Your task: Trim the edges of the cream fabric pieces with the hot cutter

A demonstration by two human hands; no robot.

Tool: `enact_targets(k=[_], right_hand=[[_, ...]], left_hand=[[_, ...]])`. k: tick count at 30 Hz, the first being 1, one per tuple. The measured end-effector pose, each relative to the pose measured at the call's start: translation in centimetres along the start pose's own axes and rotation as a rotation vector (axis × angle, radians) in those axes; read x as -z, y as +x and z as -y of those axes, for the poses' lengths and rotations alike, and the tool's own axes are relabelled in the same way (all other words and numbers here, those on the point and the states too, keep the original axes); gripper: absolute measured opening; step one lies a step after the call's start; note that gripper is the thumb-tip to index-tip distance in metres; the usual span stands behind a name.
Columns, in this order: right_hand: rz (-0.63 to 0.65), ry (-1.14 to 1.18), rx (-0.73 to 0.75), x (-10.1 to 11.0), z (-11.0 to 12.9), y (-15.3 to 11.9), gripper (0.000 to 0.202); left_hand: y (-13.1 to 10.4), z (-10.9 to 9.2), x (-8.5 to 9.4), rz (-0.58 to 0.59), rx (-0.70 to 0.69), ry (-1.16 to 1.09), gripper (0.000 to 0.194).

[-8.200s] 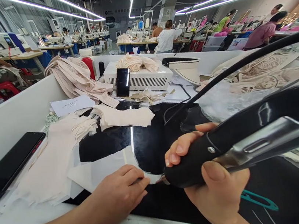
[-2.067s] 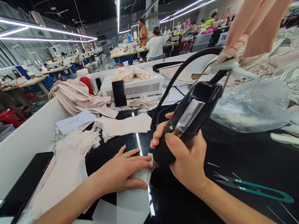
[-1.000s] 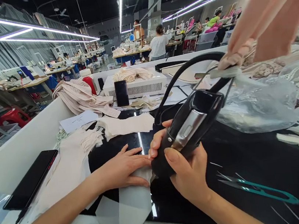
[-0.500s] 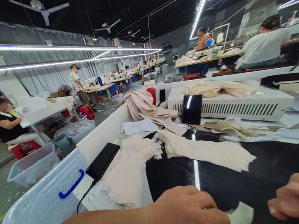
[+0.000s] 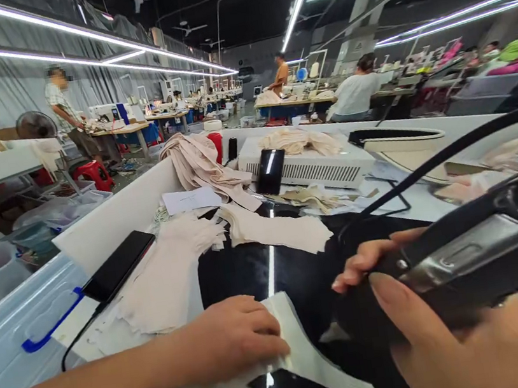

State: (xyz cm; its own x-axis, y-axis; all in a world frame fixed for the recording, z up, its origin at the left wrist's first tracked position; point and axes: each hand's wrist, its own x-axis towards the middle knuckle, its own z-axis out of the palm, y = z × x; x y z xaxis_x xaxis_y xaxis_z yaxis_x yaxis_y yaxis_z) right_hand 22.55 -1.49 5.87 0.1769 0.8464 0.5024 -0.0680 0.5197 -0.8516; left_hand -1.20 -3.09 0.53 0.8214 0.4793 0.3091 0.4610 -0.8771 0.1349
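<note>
My left hand (image 5: 234,339) has its fingers closed on the edge of a cream fabric piece (image 5: 305,354) at the bottom centre. The piece lies over the glossy black surface (image 5: 251,272). On the right, my right hand (image 5: 430,317) is beside and partly behind a dark machine part (image 5: 469,248) with a metal plate; its thumb and fingers are apart, and whether they touch the part I cannot tell. Beyond my left hand lie a fan of cream pieces (image 5: 165,278) and another cream stack (image 5: 276,227).
A phone (image 5: 117,265) with a cable lies at the left edge. A dark device (image 5: 270,172) leans on a white vented box (image 5: 313,167). Long beige fabric (image 5: 197,164) heaps near the back wall. A black hose arches over the right side. Several people work beyond.
The view has turned right, bringing the dark machine part into sight. My right hand is nearer and its curled fingers have spread. More of the fabric piece by my left hand shows.
</note>
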Motion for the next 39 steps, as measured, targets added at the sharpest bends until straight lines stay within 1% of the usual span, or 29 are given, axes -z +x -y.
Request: enact_targets(k=[2,4,6,11,15,18,20,21,25,27,29,34,39], right_hand=[[0.031,0.047,-0.018,-0.7,1.0,-0.4,0.036],[0.059,0.100,-0.003,-0.8,1.4,-0.5,0.034],[0.081,0.127,0.003,-0.4,1.5,-0.6,0.031],[0.162,0.180,-0.064,0.9,1.5,-1.6,0.031],[0.097,0.190,-0.047,1.0,1.6,-2.5,0.034],[0.032,0.193,-0.070,0.9,1.7,-3.0,0.035],[0.005,0.190,-0.082,1.2,1.6,-3.1,0.035],[0.015,0.187,-0.070,1.5,1.4,-3.0,0.034],[0.168,0.152,0.010,3.2,0.4,-2.6,0.034],[0.171,0.142,0.006,3.6,0.1,-2.6,0.035],[0.134,0.161,0.001,3.5,-0.1,-2.6,0.033],[0.109,0.190,0.010,2.5,0.4,-2.6,0.030],[0.064,0.192,-0.026,1.6,1.2,-1.4,0.032]], left_hand=[[-0.1,0.4,0.0,-0.016,-0.011,-0.057,0.022],[0.1,0.6,-0.1,-0.036,0.000,-0.093,0.025],[0.6,0.8,-0.1,-0.051,0.034,-0.101,0.028],[2.6,1.5,-0.5,-0.059,0.084,-0.069,0.032],[3.3,2.0,-1.5,-0.037,0.087,-0.027,0.028],[3.0,2.1,-2.0,-0.028,0.082,-0.008,0.025],[2.5,2.0,-2.2,-0.041,0.079,-0.003,0.026],[2.2,2.0,-2.2,-0.047,0.078,-0.001,0.026],[1.6,1.8,-2.0,-0.077,0.054,0.023,0.027],[1.4,1.8,-2.0,-0.092,0.029,0.043,0.028],[1.4,1.7,-1.9,-0.098,0.013,0.062,0.028],[1.5,1.6,-1.7,-0.099,0.012,0.076,0.027],[1.4,1.6,-2.0,-0.116,0.003,0.069,0.026]])
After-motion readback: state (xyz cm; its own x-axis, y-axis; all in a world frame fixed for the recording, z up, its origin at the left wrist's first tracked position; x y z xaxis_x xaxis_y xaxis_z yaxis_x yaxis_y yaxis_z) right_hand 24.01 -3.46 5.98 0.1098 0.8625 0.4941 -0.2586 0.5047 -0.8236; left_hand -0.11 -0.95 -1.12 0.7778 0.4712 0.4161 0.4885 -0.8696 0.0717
